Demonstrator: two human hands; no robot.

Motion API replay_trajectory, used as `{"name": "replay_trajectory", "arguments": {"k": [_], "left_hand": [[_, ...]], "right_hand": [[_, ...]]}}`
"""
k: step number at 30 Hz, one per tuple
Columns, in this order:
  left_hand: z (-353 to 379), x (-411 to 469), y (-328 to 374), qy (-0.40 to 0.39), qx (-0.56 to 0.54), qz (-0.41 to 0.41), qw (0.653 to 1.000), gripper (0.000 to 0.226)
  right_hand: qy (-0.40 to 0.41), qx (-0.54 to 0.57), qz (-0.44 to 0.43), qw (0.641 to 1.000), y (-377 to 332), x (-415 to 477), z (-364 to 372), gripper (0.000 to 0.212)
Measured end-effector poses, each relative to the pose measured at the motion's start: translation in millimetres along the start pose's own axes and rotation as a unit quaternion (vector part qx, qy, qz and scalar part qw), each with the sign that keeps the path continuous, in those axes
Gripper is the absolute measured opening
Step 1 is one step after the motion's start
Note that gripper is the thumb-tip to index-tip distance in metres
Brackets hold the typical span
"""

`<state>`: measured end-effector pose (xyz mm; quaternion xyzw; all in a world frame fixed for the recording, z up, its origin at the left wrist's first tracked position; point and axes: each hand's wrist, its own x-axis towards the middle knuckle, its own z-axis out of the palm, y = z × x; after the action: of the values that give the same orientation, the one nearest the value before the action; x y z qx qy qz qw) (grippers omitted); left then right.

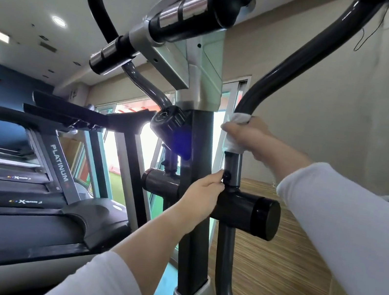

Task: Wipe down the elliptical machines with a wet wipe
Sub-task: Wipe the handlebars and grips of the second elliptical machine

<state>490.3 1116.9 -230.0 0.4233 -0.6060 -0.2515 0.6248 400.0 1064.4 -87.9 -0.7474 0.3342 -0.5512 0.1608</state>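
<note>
Right hand [249, 137], fingers clamped on crumpled white wet wipe [238, 118] around glossy tubular arm [304, 55]; left hand [202, 195] gripping cylindrical pivot [246, 214].

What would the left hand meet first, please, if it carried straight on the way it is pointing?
The left hand points right and slightly up; its fingertips already seem to touch the black pivot hub below the small bolt, though depth is uncertain.

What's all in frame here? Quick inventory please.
elliptical: 1, grey and black, centre
moving handle bar: 1, dark grey, right of centre
pivot cylinder: 1, black, below the wipe
wet wipe: 1, white, wrapped around the bar
treadmills: at least 2, black and grey, left
windows: bright, behind the machines
wood panel: 1, brown, right
left hand: gripping the pivot cylinder
right hand: closed on the wipe
</note>
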Motion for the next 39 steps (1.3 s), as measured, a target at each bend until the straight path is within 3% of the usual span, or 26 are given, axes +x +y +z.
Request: {"name": "replay_trajectory", "arguments": {"k": [3,4,9,16,19,21,25,27,29,31,33,36,39], "left_hand": [[-4,4,-1,-0.011,0.012,-0.011,1.000,0.043],[-5,6,-2,-0.016,0.015,-0.013,1.000,0.043],[-1,6,-9,-0.027,0.010,-0.011,1.000,0.050],[1,-4,-8,-0.006,-0.004,-0.005,1.000,0.047],[-11,-10,4,0.025,0.041,0.027,0.998,0.047],[-21,-15,17,0.046,0.078,0.063,0.994,0.048],[-38,-17,44,0.070,0.135,0.130,0.980,0.047],[-43,-17,57,0.092,0.158,0.173,0.968,0.045],[-48,-16,69,0.119,0.197,0.219,0.948,0.045],[-56,-13,79,0.152,0.265,0.280,0.910,0.044],[-68,-4,90,0.172,0.347,0.316,0.866,0.044],[-86,11,101,0.162,0.421,0.304,0.839,0.045],[-97,20,107,0.144,0.427,0.264,0.853,0.041]], "right_hand": [[0.108,0.096,0.004,0.989,-22,15,-4,0.029],[0.118,0.117,-0.004,0.986,-23,16,-2,0.027],[0.029,0.058,-0.007,0.998,5,-7,11,0.004],[-0.106,0.006,-0.013,0.994,18,-22,-2,0.019],[-0.044,0.023,-0.024,0.998,14,-32,-13,0.019],[0.007,0.002,-0.021,1.000,22,-36,-19,0.035],[-0.024,-0.052,-0.021,0.998,40,-56,-5,0.043],[0.010,-0.010,-0.027,1.000,42,-61,9,0.052],[0.004,-0.054,-0.040,0.998,40,-63,18,0.056],[-0.057,-0.140,-0.049,0.987,42,-56,23,0.053],[-0.064,-0.144,0.006,0.987,43,-47,27,0.046],[0.060,-0.037,0.115,0.991,43,-42,38,0.024],[0.156,0.061,0.060,0.984,45,-46,49,0.034]]}}
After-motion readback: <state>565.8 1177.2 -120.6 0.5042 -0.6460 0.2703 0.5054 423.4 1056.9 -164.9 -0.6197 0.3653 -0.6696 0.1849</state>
